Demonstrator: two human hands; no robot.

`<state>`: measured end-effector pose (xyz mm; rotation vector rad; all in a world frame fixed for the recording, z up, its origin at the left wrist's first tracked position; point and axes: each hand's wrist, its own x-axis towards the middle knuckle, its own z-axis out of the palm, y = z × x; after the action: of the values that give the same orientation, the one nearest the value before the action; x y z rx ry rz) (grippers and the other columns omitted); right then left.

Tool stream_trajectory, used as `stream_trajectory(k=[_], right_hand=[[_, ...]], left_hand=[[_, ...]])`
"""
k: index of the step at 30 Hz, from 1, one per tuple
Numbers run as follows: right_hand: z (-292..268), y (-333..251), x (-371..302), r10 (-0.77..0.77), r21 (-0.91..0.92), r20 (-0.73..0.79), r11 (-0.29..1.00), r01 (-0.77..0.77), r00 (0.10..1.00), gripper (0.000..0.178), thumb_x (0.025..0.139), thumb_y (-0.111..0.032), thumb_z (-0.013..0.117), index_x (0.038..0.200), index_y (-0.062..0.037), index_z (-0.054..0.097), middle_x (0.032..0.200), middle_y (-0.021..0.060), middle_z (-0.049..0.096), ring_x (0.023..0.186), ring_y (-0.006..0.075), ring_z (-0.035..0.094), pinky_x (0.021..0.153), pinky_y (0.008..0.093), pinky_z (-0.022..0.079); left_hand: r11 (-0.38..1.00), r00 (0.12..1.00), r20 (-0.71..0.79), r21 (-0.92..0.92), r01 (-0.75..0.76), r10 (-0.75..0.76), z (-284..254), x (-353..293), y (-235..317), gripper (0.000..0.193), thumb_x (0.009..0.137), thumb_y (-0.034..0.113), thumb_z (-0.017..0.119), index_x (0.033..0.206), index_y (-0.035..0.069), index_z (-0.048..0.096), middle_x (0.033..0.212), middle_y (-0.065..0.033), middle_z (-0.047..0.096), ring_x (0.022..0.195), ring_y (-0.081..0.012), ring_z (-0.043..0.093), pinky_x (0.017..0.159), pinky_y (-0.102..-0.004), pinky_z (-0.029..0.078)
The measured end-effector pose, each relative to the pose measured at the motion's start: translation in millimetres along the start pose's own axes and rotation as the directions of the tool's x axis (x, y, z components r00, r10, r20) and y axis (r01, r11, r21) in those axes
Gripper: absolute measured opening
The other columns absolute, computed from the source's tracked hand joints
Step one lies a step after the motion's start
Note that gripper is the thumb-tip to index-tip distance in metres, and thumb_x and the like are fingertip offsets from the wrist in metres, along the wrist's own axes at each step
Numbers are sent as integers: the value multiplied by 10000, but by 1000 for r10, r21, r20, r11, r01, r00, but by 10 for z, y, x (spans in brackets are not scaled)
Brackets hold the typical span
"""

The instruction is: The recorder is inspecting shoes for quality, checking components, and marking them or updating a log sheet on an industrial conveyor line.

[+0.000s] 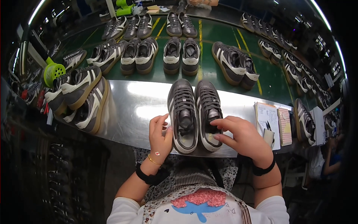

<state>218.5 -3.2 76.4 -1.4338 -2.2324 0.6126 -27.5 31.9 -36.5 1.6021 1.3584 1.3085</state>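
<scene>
A pair of dark grey sneakers with white side stripes and heel patches stands on the metal table in front of me, toes pointing away. My left hand point(160, 136) is beside the left shoe point(182, 115), its fingers loosely bent and apart, with nothing held in them. At the opening of the right shoe point(209, 100) is my right hand point(242, 136). Its thumb and forefinger are spread over the collar, the tips reaching into the opening; the other fingers are partly hidden. Dark laces run up both shoes.
Several like sneakers point(87, 97) are stacked at the table's left end. More pairs point(173, 56) stand on the green belt point(153, 76) with yellow lines beyond the metal table point(126, 115). To the right lie a notepad point(266, 112), a patterned notebook point(285, 125) and a pen holder point(268, 137).
</scene>
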Motion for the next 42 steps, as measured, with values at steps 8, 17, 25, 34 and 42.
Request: stream_trajectory(k=[8,17,25,34,42], right_hand=[[181,570,-381,385,-289,-275,841,-458,881,265,801,-210,644,1014,-58,597,942,121,604,877,304,586,733,397,489],[130,1240,-1158,788,-328,-362,391,-860,497,732,691,-377,744,1269,-48,436,1035,189,552,969,342,562,768,440,495],[-44,1308,-1352,651,-5,-616,560,-828,444,495,784,-65,500,1271,-9,436,1070,230,571,940,368,574,817,411,467],[277,582,-262,448,764,-341,644,-34,827,722,648,-299,828,1189,-4,451,951,141,575,868,189,578,758,310,476],[464,588,149,321,734,-298,679,1,899,637,655,-327,828,1056,3,460,827,160,594,762,217,619,663,321,490]], left_hand=[[652,578,675,187,-735,459,-401,173,325,556,529,279,831,990,97,579,965,-56,610,1021,-243,557,1048,-484,291],[903,675,711,137,-408,198,-360,726,1269,612,573,463,820,908,2,594,829,-132,606,831,-313,572,764,-377,443],[941,474,878,108,-321,61,391,958,1173,504,700,455,731,880,2,602,735,-177,619,690,-328,615,644,-365,464],[968,438,896,170,-187,-73,339,1027,1169,473,653,386,781,838,-5,589,702,-140,602,632,-241,583,612,-313,440],[971,421,903,168,-170,-82,308,1085,1142,471,611,368,809,842,11,608,696,-140,597,629,-273,577,603,-326,436]])
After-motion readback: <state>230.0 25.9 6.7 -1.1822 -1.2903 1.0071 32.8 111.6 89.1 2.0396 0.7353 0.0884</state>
